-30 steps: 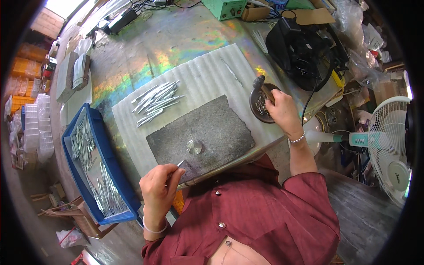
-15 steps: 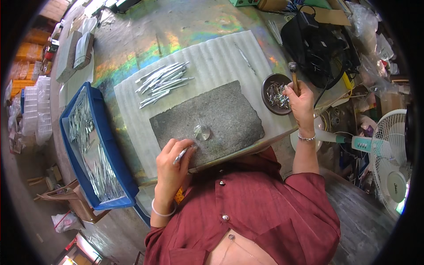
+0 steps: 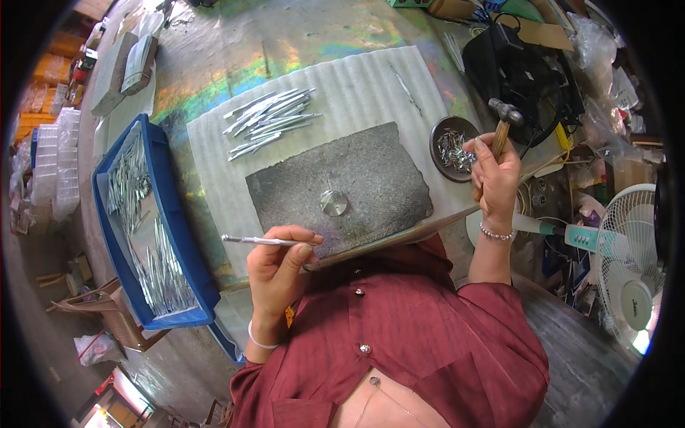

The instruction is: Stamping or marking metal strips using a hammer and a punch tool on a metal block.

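Observation:
Between thumb and fingers of my left hand (image 3: 277,269), a slim silvery metal rod (image 3: 239,239) lies nearly level, pointing left. That hand is at the near left corner of a dark stone slab (image 3: 389,175). A small round metal block (image 3: 333,203) rests on the slab's middle. On the right, my right hand (image 3: 498,178) is closed round the wooden handle of a hammer (image 3: 501,135), its metal head up. Beside this hand stands a brown bowl (image 3: 436,158) with many small metal pieces (image 3: 454,150). A pile of similar rods (image 3: 271,118) lies behind the slab.
A pale foam sheet (image 3: 349,93) lies under the slab, with a single thin rod (image 3: 405,89) at its far right. Left of it, a blue tray (image 3: 182,221) holds many rods. A black bag (image 3: 510,64) sits far right; a white fan (image 3: 631,264) stands beyond my right arm.
My left hand has turned the rod from steep to nearly level, its end now out to the left. The hammer has shifted slightly right, and its head shows more fully.

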A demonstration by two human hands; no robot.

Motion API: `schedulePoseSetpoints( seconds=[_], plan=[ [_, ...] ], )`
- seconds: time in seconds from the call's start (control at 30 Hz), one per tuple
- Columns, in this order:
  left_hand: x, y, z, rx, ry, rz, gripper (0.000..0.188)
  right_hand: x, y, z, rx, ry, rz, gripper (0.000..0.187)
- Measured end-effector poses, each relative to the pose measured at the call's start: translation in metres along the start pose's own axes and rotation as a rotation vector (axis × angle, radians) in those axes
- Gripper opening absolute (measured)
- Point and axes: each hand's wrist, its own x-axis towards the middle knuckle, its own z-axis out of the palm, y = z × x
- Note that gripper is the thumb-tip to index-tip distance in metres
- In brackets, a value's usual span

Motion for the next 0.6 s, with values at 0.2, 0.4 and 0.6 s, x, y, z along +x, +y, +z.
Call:
schedulePoseSetpoints(
  seconds=[0.2, 0.4, 0.6],
  plan=[
    [0.005, -0.007, 0.008, -0.397, -0.073, -0.051, 0.011, -0.051, -0.027, 0.045, 0.25, -0.268, 0.109, 0.012],
    [0.005, -0.013, 0.009, -0.59, -0.256, -0.069, 0.014, -0.075, -0.064, 0.065, 0.908, -0.897, -0.03, 0.017],
    [-0.003, -0.017, 0.007, -0.506, -0.21, -0.005, 0.017, -0.084, -0.12, 0.098, 1.271, -1.008, -0.692, 0.021]
  ],
)
